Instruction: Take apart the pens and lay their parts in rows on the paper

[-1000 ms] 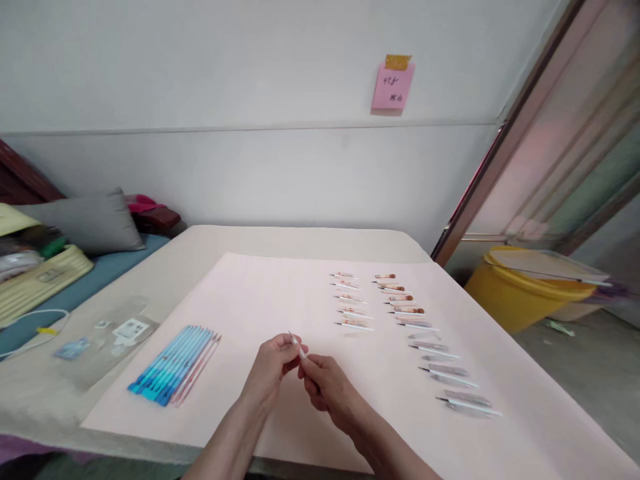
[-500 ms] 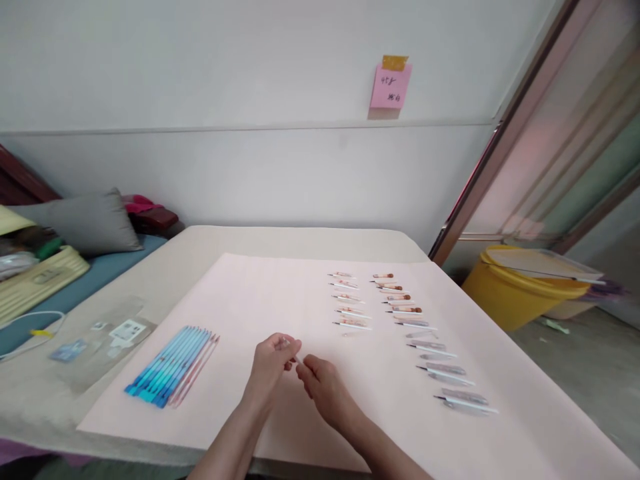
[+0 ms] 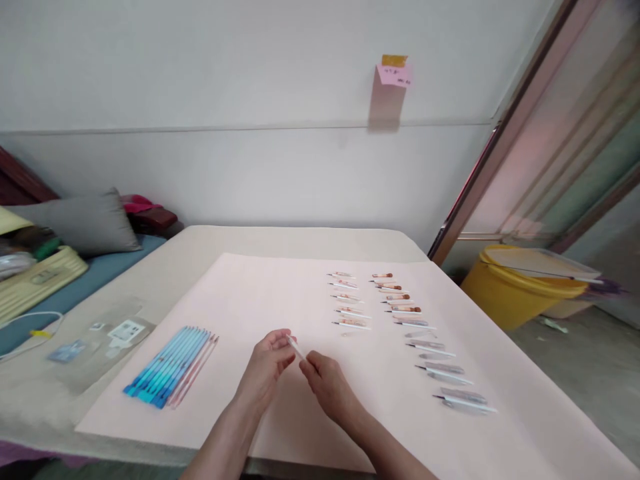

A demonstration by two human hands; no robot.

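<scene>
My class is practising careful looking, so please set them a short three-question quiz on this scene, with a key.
1. Fill in: the right hand holds a slim, ____ object, with the left hand close to its far end.
2. True or false: the blue pen-like items lie side by side, to the left of both hands.
3. What colour is the note taped to the wall? A: green. B: pink. C: black.

Key: 1, white; 2, true; 3, B.
</scene>
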